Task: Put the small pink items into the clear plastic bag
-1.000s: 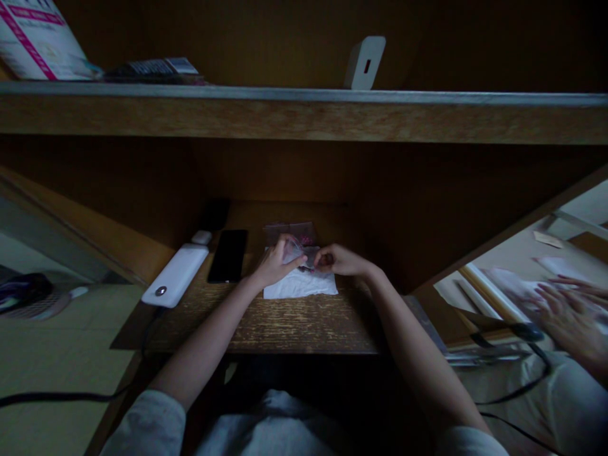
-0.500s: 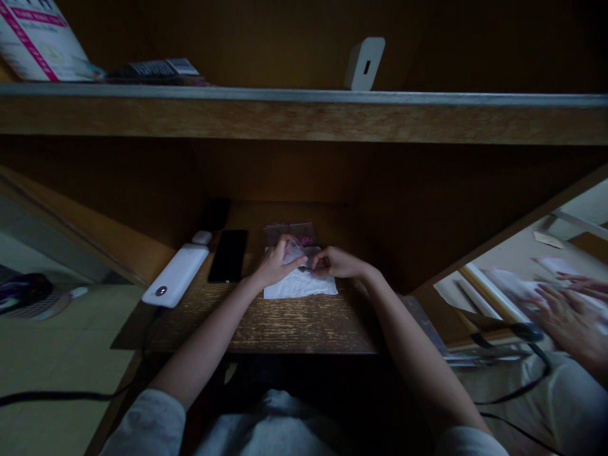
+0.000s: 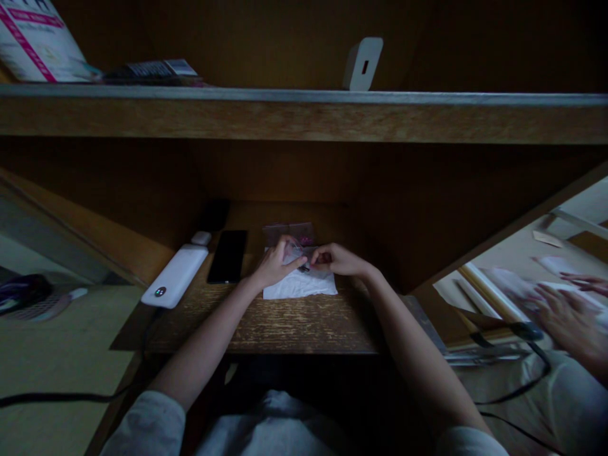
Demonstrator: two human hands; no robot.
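My left hand (image 3: 275, 264) is closed on a small clear plastic bag (image 3: 292, 251), thumb in front and fingers behind. Small dark bits show at the bag's lower end, too small to name. Just to the right, my right hand (image 3: 341, 259) is in a pinch with its fingertips by the bag; what they hold, if anything, I cannot make out. Both hands hover over a crumpled white tissue (image 3: 299, 290) lying on the worn wooden desk (image 3: 285, 326). Behind the bag lie flat clear packets (image 3: 287, 232) with small pink bits inside.
A black phone (image 3: 227, 256) and a white power bank (image 3: 175, 275) with a cable lie to the left. Overhead runs a wooden shelf edge (image 3: 304, 120), bearing a white charger (image 3: 363, 63). At right, another person's hands (image 3: 567, 316) work over a separate surface.
My right fingertips have lifted slightly up and away from the lower end of the bag. My left hand stays in place with the bag.
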